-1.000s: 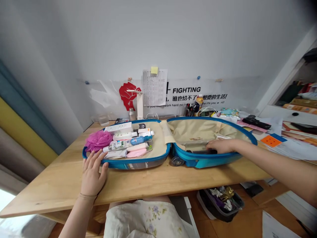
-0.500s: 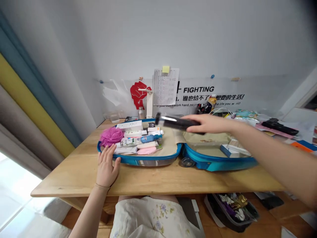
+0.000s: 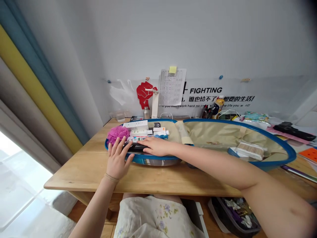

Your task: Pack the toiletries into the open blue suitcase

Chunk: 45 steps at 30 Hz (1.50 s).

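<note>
An open blue suitcase (image 3: 158, 158) lies on the wooden table, its left half filled with toiletries. My right hand (image 3: 156, 146) reaches across into that half and grips a black cylinder (image 3: 135, 147), low along the front edge; its exact kind is unclear. My left hand (image 3: 119, 158) rests with fingers spread on the front left rim, fingertips by the cylinder's left end and the pink bath puff (image 3: 118, 134). Behind them are a white box (image 3: 135, 125), a white tube (image 3: 141, 133) and a blue bottle (image 3: 162, 136), partly covered by my right hand.
The suitcase's right half holds a pack of cotton swabs (image 3: 251, 150) and a blue-white box. Along the wall stand a metallic bottle (image 3: 146, 113), a white lamp (image 3: 155, 105) and a yellow-capped bottle (image 3: 219, 105). A bin (image 3: 235, 215) is under the table.
My right hand has carried the black cylinder left and down, from above the suitcase's middle into the left half. My left hand stays at the rim, fingertips now beside the cylinder. The view has shifted slightly.
</note>
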Motion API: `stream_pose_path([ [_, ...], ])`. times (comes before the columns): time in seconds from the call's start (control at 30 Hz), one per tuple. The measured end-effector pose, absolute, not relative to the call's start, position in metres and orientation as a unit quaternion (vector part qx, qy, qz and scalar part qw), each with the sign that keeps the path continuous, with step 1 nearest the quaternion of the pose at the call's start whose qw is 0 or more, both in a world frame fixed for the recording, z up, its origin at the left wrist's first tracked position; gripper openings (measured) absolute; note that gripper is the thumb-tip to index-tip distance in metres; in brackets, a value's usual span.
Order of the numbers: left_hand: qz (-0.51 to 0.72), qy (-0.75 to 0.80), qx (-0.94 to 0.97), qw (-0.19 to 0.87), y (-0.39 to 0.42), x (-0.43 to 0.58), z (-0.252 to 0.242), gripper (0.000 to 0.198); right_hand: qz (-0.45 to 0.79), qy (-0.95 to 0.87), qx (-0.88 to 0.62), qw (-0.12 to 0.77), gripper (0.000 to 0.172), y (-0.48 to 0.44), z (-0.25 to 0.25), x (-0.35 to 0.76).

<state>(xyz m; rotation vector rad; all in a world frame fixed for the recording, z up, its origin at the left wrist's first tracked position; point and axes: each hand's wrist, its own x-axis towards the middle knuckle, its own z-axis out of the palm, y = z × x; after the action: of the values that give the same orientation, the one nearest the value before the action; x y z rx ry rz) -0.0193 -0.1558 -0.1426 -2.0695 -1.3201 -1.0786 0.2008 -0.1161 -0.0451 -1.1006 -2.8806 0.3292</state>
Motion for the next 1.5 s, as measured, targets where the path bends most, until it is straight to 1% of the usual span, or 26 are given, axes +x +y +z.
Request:
stream_pose_path([
  [0.07, -0.368, -0.466, -0.773, 0.222, -0.150, -0.016, -0.135, 0.045, 0.104, -0.931, -0.349, 0.022, 0.056, -0.114, -0.050, 0.195],
  [0.2, -0.347, -0.452, -0.798, 0.198, -0.141, -0.013, -0.129, 0.047, 0.124, -0.936, -0.326, 0.036, 0.054, -0.109, -0.050, 0.193],
  [0.3, -0.348, -0.455, -0.798, 0.187, -0.142, -0.013, -0.129, 0.047, 0.149, -0.921, -0.352, 0.072, 0.055, -0.104, -0.037, 0.211],
  [0.37, -0.356, -0.459, -0.793, 0.185, -0.144, -0.012, -0.129, 0.046, 0.150, -0.904, -0.385, 0.108, 0.052, -0.100, -0.022, 0.237],
  [0.43, -0.367, -0.461, -0.786, 0.186, -0.145, -0.011, -0.130, 0.044, 0.146, -0.882, -0.429, 0.126, 0.048, -0.097, -0.006, 0.273],
  [0.53, -0.380, -0.460, -0.780, 0.191, -0.145, -0.009, -0.130, 0.042, 0.116, -0.839, -0.523, 0.095, 0.045, -0.095, 0.010, 0.340],
  [0.63, -0.390, -0.457, -0.774, 0.199, -0.145, -0.008, -0.132, 0.041, 0.078, -0.781, -0.619, 0.012, 0.047, -0.100, 0.012, 0.408],
  [0.73, -0.395, -0.453, -0.773, 0.206, -0.146, -0.008, -0.134, 0.040, 0.080, -0.726, -0.680, -0.068, 0.050, -0.111, 0.002, 0.463],
  [0.93, -0.404, -0.452, -0.763, 0.223, -0.149, -0.006, -0.135, 0.041, 0.093, -0.667, -0.727, -0.133, 0.060, -0.137, -0.032, 0.527],
  [1.03, -0.410, -0.452, -0.759, 0.225, -0.151, -0.005, -0.135, 0.040, 0.089, -0.657, -0.735, -0.141, 0.059, -0.141, -0.047, 0.544],
  [1.13, -0.410, -0.448, -0.761, 0.229, -0.152, -0.004, -0.134, 0.040, 0.072, -0.654, -0.742, -0.130, 0.065, -0.141, -0.055, 0.557],
  [1.2, -0.410, -0.446, -0.761, 0.230, -0.152, -0.004, -0.134, 0.040, 0.061, -0.650, -0.748, -0.118, 0.065, -0.140, -0.058, 0.565],
  [1.4, -0.412, -0.448, -0.760, 0.227, -0.152, -0.004, -0.134, 0.039, 0.054, -0.621, -0.773, -0.113, 0.062, -0.144, -0.054, 0.579],
  [1.5, -0.410, -0.450, -0.761, 0.226, -0.151, -0.005, -0.134, 0.040, 0.044, -0.624, -0.775, -0.090, 0.064, -0.148, -0.043, 0.568],
])
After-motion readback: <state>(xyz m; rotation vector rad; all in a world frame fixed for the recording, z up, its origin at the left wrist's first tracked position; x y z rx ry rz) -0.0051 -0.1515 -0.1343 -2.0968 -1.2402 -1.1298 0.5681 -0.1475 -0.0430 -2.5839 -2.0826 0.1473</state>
